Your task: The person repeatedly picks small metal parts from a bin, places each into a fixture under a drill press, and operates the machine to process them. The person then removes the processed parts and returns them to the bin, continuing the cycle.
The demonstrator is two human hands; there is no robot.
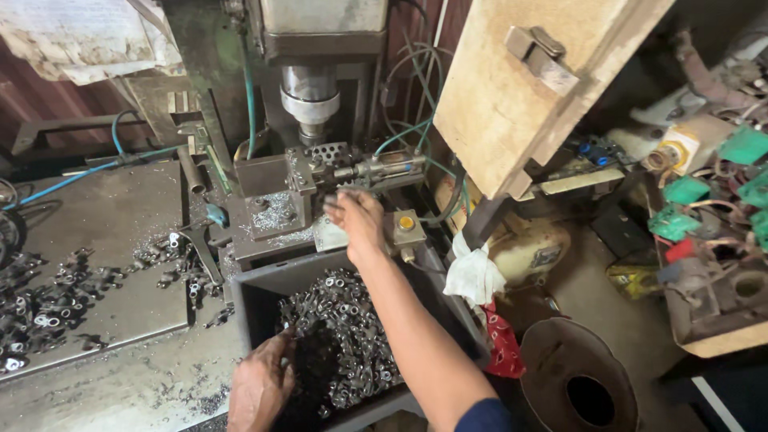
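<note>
small metal ring parts (344, 336), shiny silver-grey w/ holes, piled in a dark grey bin (248, 292) below the press fixture (276, 196). left hand (260, 388) is down in the bin at its front-left corner, fingers bent into the pile, parts touching fingertips; can't tell if it grips any. right hand (356, 216) is up at the fixture, fingers pinched together; part between them too small to tell. more parts lie on the steel table (120, 216) at left.

White rag (474, 276), red cloth (504, 342), green housings (686, 192), wooden board (512, 88), round metal funnel (578, 376)
</note>
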